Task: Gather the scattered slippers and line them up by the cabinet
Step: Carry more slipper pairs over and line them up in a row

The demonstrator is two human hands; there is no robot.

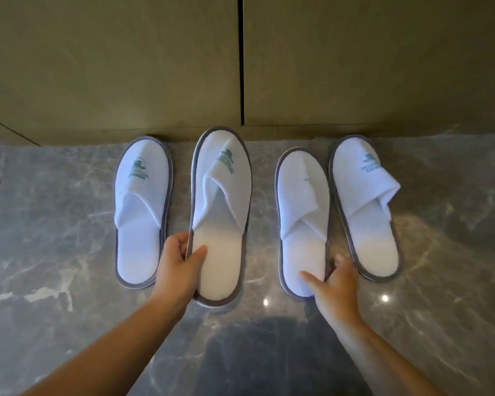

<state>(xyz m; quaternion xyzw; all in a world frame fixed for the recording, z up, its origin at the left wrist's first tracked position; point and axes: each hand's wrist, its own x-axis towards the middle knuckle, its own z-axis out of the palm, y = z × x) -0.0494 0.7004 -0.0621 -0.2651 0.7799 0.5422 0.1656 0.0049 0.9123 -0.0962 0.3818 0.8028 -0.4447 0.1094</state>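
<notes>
Left hand (180, 264) fingers pinch heel rim of second slipper (222, 212), thumb on insole | right hand (336, 284) fingers pinch heel rim of third slipper (302, 221) | outer slippers (142, 212) (365, 207) flank each grip; toes near cabinet (112, 67) on marble floor (69, 310) | likely light, floppy terry; heel rim suits gripping.

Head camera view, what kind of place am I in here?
Probably a hotel room entryway: matching white slippers with a printed logo, a polished marble floor, and a wood-panelled cabinet behind them.
</notes>
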